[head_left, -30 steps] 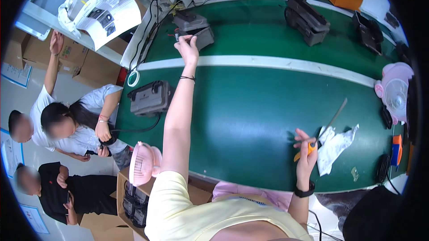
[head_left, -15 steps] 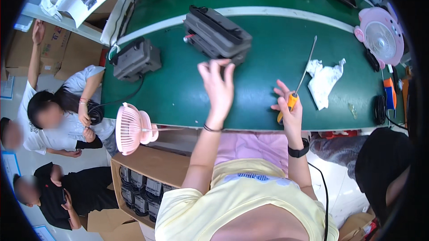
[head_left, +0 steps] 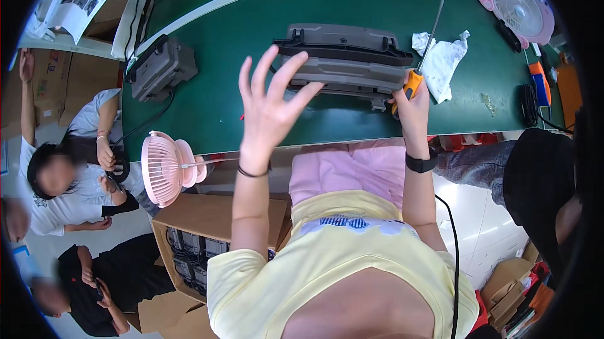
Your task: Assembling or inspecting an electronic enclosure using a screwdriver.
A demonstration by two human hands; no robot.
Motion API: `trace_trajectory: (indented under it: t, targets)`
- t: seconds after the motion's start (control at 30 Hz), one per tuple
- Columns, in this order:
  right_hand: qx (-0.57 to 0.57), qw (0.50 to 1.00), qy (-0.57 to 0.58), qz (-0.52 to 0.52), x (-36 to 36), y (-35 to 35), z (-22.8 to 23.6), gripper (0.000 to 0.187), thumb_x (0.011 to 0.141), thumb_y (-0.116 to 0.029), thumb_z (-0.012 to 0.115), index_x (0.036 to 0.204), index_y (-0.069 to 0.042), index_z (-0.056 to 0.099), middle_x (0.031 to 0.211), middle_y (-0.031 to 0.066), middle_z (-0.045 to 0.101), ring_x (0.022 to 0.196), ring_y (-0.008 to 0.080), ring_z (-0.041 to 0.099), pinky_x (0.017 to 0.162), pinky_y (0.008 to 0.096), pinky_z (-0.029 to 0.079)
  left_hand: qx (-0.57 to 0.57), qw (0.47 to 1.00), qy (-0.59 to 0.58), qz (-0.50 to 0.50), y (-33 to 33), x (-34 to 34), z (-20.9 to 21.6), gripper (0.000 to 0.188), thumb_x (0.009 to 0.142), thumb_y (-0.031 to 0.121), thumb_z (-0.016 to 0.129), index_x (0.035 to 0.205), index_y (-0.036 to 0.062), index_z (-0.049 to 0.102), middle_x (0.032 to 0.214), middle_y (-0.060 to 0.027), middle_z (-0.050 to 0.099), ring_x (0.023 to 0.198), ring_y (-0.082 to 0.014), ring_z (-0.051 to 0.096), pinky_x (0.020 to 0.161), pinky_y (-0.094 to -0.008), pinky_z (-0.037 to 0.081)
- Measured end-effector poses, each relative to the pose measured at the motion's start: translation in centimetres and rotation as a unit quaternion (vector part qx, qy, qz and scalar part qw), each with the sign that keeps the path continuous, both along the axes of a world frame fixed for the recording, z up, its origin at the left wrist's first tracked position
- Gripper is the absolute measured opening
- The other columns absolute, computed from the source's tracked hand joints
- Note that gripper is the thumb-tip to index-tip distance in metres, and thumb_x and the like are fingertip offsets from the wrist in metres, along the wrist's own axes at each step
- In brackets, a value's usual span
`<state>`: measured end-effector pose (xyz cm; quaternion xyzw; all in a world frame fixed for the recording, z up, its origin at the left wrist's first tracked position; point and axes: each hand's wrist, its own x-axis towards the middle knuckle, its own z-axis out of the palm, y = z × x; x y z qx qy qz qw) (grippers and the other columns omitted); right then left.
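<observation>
A dark grey plastic case [head_left: 349, 68] with a black strip along its side lies on the green tabletop [head_left: 226, 50] in front of me. My left hand [head_left: 267, 109] is at its left end with fingers spread; the fingertips overlap the case, and whether they touch it I cannot tell. At the other end, my right hand [head_left: 413, 109] is closed around the orange-and-black handle of a screwdriver [head_left: 433, 36], whose long shaft points up and away. That hand's fingers reach the case's right corner. Just beyond the screwdriver sits a crumpled white cloth or paper [head_left: 443, 62].
Another grey case [head_left: 162, 70] with a black cable stands at the left. A pink fan [head_left: 165, 169] is by the near left edge, a second pink fan [head_left: 517, 7] at the far right. Below left is a carton [head_left: 220, 216] of similar cases. Other people are at the left and right.
The case has come nearer and turned to lie crosswise. My left hand has moved left and spread its fingers; my right hand, with the screwdriver, has come to the case's right end.
</observation>
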<state>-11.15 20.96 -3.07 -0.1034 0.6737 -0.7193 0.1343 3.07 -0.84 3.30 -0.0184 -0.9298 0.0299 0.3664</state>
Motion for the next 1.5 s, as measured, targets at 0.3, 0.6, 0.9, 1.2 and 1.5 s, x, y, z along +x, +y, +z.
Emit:
trace_trajectory:
  t: [0.3, 0.6, 0.9, 1.2, 1.5]
  targets:
    - [-0.031, 0.998, 0.0, 0.063, -0.1, 0.6, 0.3, 0.036, 0.083, -0.006, 0.077, 0.099, -0.007, 0.044, 0.102, 0.0054, 0.055, 0.129, 0.0273, 0.055, 0.089, 0.0273, 0.047, 0.067, 0.997, 0.034, 0.037, -3.8, -6.7, 3.8, 0.028, 0.087, 0.006, 0.066, 0.113, 0.015, 0.07, 0.131, -0.0119, 0.057, 0.115, -0.0344, 0.058, 0.093, -0.0422, 0.05]
    - [-0.098, 0.988, -0.049, 0.11, 0.2, 0.8, -1.2, 0.035, 0.08, -0.014, 0.072, 0.098, -0.01, 0.042, 0.149, 0.0218, 0.046, 0.127, 0.0193, 0.049, 0.103, 0.0318, 0.039, 0.205, 0.968, -0.126, -0.073, 1.9, -3.9, 1.3, 0.05, 0.081, 0.042, 0.075, 0.121, 0.0131, 0.066, 0.116, -0.012, 0.067, 0.116, -0.0321, 0.059, 0.107, -0.0503, 0.037]
    - [-0.098, 0.988, 0.049, 0.112, -0.3, -0.2, -1.4, 0.04, 0.081, -0.029, 0.071, 0.096, -0.009, 0.041, 0.149, 0.0249, 0.045, 0.133, 0.0247, 0.046, 0.115, 0.0383, 0.028, 0.374, 0.898, 0.23, 0.004, 1.6, -1.1, 0.1, 0.055, 0.086, 0.023, 0.078, 0.13, -0.0034, 0.058, 0.128, -0.0174, 0.061, 0.116, -0.0296, 0.06, 0.1, -0.0375, 0.046]
    - [-0.094, 0.991, 0.018, 0.099, 0.1, 0.6, -2.3, 0.039, 0.081, -0.03, 0.072, 0.093, -0.013, 0.039, 0.146, 0.0247, 0.049, 0.121, 0.0159, 0.051, 0.099, 0.0273, 0.04, 0.111, 0.933, 0.067, 0.334, -3.8, 3.4, -3.9, 0.064, 0.09, 0.016, 0.07, 0.148, 0.0063, 0.043, 0.143, -0.0214, 0.042, 0.127, -0.04, 0.038, 0.107, -0.0499, 0.032]
    - [-0.107, 0.989, 0.017, 0.097, -0.1, 0.4, -2.3, 0.038, 0.08, -0.026, 0.073, 0.093, -0.013, 0.04, 0.146, 0.0247, 0.049, 0.12, 0.0145, 0.051, 0.096, 0.0258, 0.042, -0.089, 0.994, 0.03, -0.049, 0.1, 6.2, -5.2, 0.054, 0.081, 0.012, 0.075, 0.125, 0.0415, 0.066, 0.12, 0.0106, 0.058, 0.098, -0.0099, 0.053, 0.082, -0.0301, 0.042]
